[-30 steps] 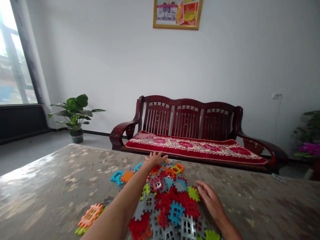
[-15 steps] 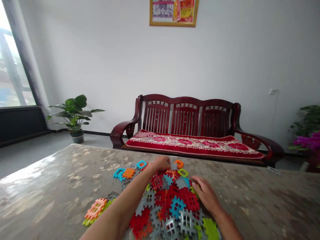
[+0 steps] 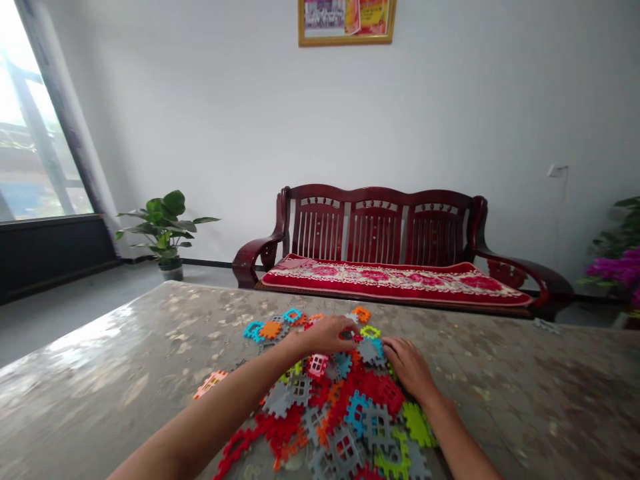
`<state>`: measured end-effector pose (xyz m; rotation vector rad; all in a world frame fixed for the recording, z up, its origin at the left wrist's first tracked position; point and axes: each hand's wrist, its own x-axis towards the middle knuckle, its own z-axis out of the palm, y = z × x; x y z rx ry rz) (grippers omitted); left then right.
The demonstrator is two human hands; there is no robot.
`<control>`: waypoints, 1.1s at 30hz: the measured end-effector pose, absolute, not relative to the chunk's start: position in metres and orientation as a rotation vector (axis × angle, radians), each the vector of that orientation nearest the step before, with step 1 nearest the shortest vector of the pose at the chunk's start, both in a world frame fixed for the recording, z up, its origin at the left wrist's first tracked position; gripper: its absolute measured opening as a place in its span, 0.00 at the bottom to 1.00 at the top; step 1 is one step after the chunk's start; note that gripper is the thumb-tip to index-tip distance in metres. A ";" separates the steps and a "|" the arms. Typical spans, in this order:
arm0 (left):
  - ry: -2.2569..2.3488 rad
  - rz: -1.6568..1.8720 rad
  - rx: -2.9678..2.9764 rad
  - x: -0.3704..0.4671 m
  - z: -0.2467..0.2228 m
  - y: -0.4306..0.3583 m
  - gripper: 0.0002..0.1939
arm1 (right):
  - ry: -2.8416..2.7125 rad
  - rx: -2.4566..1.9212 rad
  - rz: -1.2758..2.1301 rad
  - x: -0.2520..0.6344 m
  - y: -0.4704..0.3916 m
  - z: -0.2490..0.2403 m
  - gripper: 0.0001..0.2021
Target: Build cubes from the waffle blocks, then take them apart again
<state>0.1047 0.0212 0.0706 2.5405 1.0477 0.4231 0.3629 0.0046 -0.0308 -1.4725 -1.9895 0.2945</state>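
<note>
A heap of flat plastic interlocking building pieces with toothed edges lies in front of me, in red, grey, blue, orange and lime green. My left hand (image 3: 334, 334) reaches over its far part, fingers bent down among the pieces, thumb and forefinger apart; the other fingertips are partly hidden. At the heap's right edge my right hand (image 3: 407, 365) rests with fingers stretched, touching or close beside a grey piece (image 3: 371, 351). A blue window piece (image 3: 357, 411) and a lime green piece (image 3: 419, 424) lie nearer to me.
The heap rests on a stone-patterned table (image 3: 500, 387). An orange-pink piece (image 3: 210, 383) lies left, beside my left forearm. A grey piece (image 3: 547, 325) lies at the far right. Beyond the table stand a dark red wooden bench (image 3: 375, 233) and a potted plant (image 3: 167, 230).
My left hand has shifted slightly right and nearer my right hand, its thumb and forefinger now apart. Pieces in the heap have moved; a pink-red window piece shows beside my left hand. The view has turned slightly.
</note>
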 end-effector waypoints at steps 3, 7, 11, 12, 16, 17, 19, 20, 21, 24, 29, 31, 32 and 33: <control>0.994 0.381 2.689 0.098 0.071 -0.021 0.22 | -1.922 -1.475 0.346 0.363 0.008 -0.033 0.19; 1.059 0.418 2.789 0.093 0.057 -0.078 0.46 | -1.711 -1.397 0.574 0.366 0.011 -0.033 0.23; 0.959 0.372 2.848 0.097 0.040 -0.120 0.49 | -1.538 -1.333 0.874 0.374 0.009 -0.020 0.27; 0.949 0.367 2.854 0.098 0.037 -0.127 0.47 | -1.510 -1.324 0.955 0.375 0.008 -0.014 0.27; 0.968 0.394 2.876 0.099 0.026 -0.142 0.30 | -1.507 -1.288 1.105 0.377 0.000 0.012 0.25; 0.983 0.416 2.888 0.097 0.025 -0.144 0.24 | -1.547 -1.272 1.082 0.375 -0.002 0.018 0.25; 1.036 0.473 2.904 0.092 0.022 -0.144 0.15 | -1.650 -1.220 1.051 0.370 -0.008 0.027 0.24; 1.069 0.501 2.904 0.088 0.021 -0.143 0.12 | -1.701 -1.195 1.054 0.366 -0.011 0.029 0.24; 1.098 0.529 2.899 0.085 0.021 -0.142 0.10 | -1.755 -1.183 1.062 0.362 -0.014 0.030 0.23; 1.157 0.600 2.876 0.072 0.021 -0.136 0.05 | -1.913 -1.268 1.007 0.352 -0.025 0.025 0.23; 1.255 0.696 2.873 0.054 0.016 -0.125 0.03 | -2.081 -1.523 0.695 0.344 -0.041 0.011 0.26; 1.320 0.762 2.865 0.050 0.011 -0.121 0.05 | -2.161 -1.561 0.573 0.342 -0.046 0.010 0.28; 1.349 0.795 2.859 0.048 0.008 -0.120 0.05 | -2.191 -1.569 0.531 0.341 -0.048 0.010 0.29; 1.371 0.822 2.855 0.047 0.006 -0.118 0.06 | -2.206 -1.577 0.505 0.339 -0.049 0.011 0.30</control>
